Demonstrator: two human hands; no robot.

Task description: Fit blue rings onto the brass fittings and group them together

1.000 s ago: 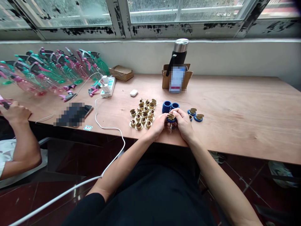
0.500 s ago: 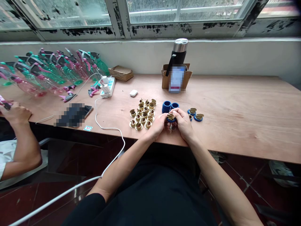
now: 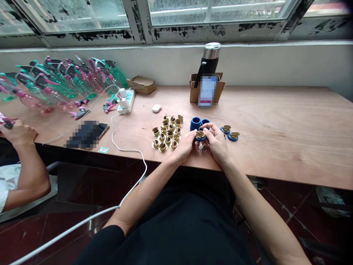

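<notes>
Between my two hands is a gold metal cap (image 3: 200,135) seated in a blue ring. My left hand (image 3: 185,148) grips its left side, and the fingers of my right hand (image 3: 216,142) close on its right side. Below it, near the table's front edge, lies a small heap of thin metal rings (image 3: 202,148). Stacked blue rings (image 3: 195,124) stand just behind my hands. Several loose gold caps (image 3: 170,133) are spread to the left. On the right lie blue rings with gold caps (image 3: 233,136) set in them, one partly hidden by my right hand.
At the back, a black flask (image 3: 211,60) stands in a cardboard box (image 3: 194,96) with a phone (image 3: 207,90) leaning on it. Further left are a white case (image 3: 156,108), a power strip (image 3: 129,99), a dark phone (image 3: 88,134), spray bottles (image 3: 71,82) and another person's hand (image 3: 20,132).
My right fingers have lifted and shifted slightly around the blue ring with its gold cap. That piece stays between my hands, and the cap looks turned a little.
</notes>
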